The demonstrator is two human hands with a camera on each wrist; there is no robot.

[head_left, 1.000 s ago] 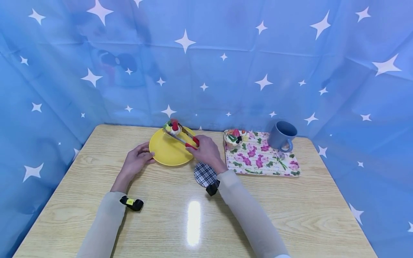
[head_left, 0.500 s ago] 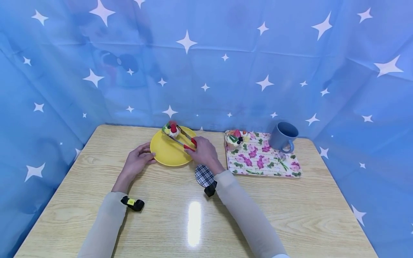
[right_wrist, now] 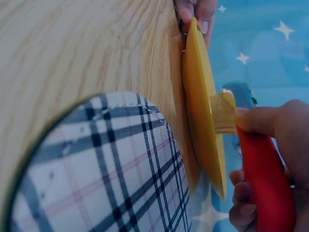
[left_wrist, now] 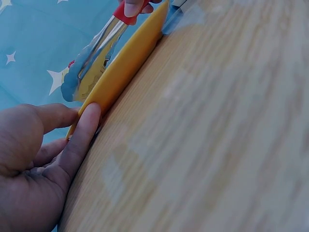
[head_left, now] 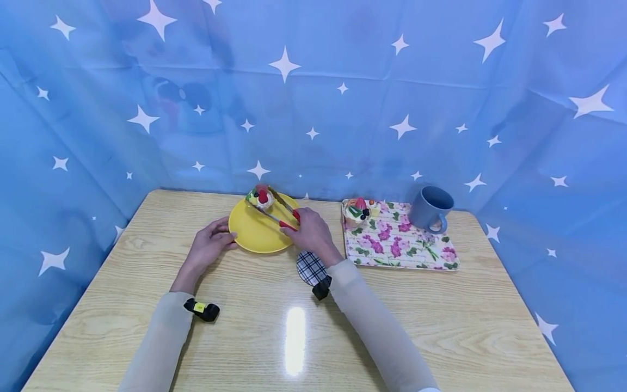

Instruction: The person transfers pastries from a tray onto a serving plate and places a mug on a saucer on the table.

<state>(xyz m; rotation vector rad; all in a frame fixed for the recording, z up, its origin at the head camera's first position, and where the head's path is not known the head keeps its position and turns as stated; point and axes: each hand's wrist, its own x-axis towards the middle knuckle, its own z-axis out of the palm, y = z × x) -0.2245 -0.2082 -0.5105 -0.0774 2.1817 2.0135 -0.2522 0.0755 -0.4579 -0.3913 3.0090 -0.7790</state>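
A yellow plate lies toward the table's back edge. My left hand pinches its left rim between thumb and fingers; the left wrist view shows this grip close up. Red-handled tongs are held in my right hand, over the plate's right side. Their metal arms stand on either side of a fruit-topped cupcake at the plate's back, with a small gap visible on the right. Seen from the right wrist, thumb and fingers wrap the red handle; the cupcake is mostly hidden there.
To the right, a floral tray carries a second fruit-topped cupcake and a blue-grey mug. A round plaid coaster lies partly under my right forearm. A blue star-patterned curtain hangs behind the table.
The cupcake has come down slightly at the back of the plate. The tongs' arms have spread a little apart around it. My left hand keeps its place on the rim.
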